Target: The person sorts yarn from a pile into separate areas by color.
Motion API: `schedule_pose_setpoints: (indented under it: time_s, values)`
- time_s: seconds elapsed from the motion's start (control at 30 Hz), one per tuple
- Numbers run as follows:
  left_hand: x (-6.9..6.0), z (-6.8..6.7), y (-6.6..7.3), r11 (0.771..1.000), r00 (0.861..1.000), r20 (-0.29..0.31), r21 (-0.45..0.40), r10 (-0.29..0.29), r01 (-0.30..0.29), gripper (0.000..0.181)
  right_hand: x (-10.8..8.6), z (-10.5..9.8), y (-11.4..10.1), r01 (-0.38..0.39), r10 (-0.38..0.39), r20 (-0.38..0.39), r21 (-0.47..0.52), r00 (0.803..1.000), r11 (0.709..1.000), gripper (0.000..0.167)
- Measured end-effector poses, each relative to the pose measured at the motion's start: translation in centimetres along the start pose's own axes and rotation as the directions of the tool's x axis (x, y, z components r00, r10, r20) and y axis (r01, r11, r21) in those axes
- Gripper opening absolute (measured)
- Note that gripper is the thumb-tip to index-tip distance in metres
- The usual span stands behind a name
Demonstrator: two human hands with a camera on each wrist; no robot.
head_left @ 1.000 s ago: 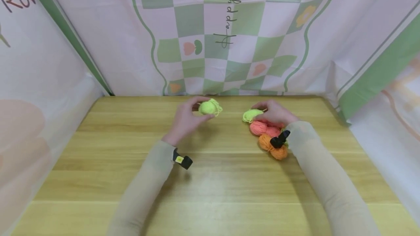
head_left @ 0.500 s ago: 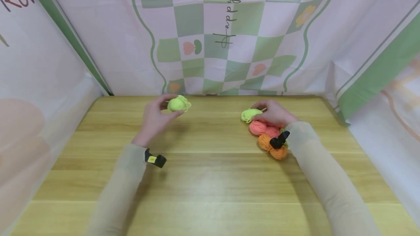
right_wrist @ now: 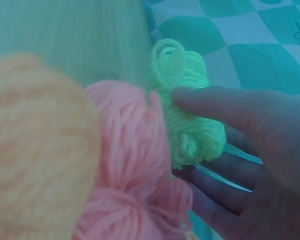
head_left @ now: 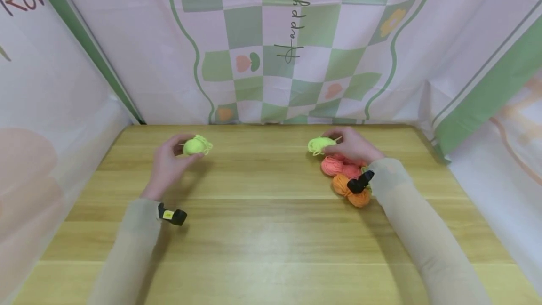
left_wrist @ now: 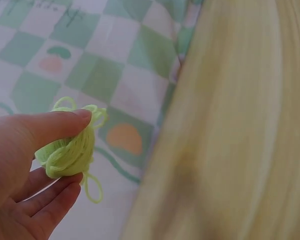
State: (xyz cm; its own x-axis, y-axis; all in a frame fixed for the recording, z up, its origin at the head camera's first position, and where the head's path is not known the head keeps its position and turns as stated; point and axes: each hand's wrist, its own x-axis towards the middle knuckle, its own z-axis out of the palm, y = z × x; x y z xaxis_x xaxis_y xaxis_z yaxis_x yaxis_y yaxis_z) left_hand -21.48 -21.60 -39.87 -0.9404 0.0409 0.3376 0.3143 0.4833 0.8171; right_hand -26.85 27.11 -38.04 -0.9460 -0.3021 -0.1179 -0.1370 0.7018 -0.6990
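Between its thumb and fingers my left hand (head_left: 168,161) holds a light green ball of yarn (head_left: 195,145) above the far left of the table. In the left wrist view, loose loops hang from this yarn ball (left_wrist: 69,155). At the far right, my right hand (head_left: 351,144) pinches a second light green ball of yarn (head_left: 320,145), its thumb lying across the yarn (right_wrist: 195,125) in the right wrist view. Just in front of that hand lie pink yarn balls (head_left: 333,166) and orange yarn balls (head_left: 351,192), partly covered by the right wrist's camera.
A wooden table (head_left: 262,220) spans the space below both hands. A checkered cloth curtain (head_left: 279,74) hangs along its back edge, with more cloth walls (head_left: 63,98) at the left and right. A bit of greenish yarn shows beside the right cuff.
My left hand has carried its light green yarn ball leftward across the table, from near the middle to the far left. My right hand has barely shifted, with its yarn ball slightly further left.
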Motion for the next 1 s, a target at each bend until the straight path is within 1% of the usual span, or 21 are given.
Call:
schedule_pose_setpoints:
  time_s: [0.2,0.33,0.63,0.83,1.0]
  values:
    - [-0.7,-1.0,-2.2,0.998,0.998,0.022,0.036,-0.055,0.054,0.053,-0.1,-0.1,-0.8,0.027,-0.028,-0.021,-0.049,0.999,0.998,0.046]
    - [-1.0,-1.5,-3.1,0.994,0.996,0.038,0.073,-0.085,0.082,0.054,-0.3,0.0,-1.7,0.054,-0.056,-0.030,-0.067,0.998,0.996,0.051]
    - [-1.2,-2.1,-4.4,0.987,0.991,0.045,0.106,-0.124,0.118,0.053,-0.7,0.4,-3.4,0.109,-0.112,-0.049,-0.059,0.992,0.992,0.057]
    - [-1.4,-2.2,-5.0,0.980,0.987,0.032,0.127,-0.159,0.154,0.055,-0.9,1.0,-4.3,0.132,-0.134,-0.060,-0.035,0.989,0.991,0.055]
    - [-1.7,-2.2,-5.4,0.979,0.987,0.029,0.132,-0.159,0.154,0.054,-0.9,2.0,-5.2,0.153,-0.152,-0.065,0.006,0.986,0.988,0.054]
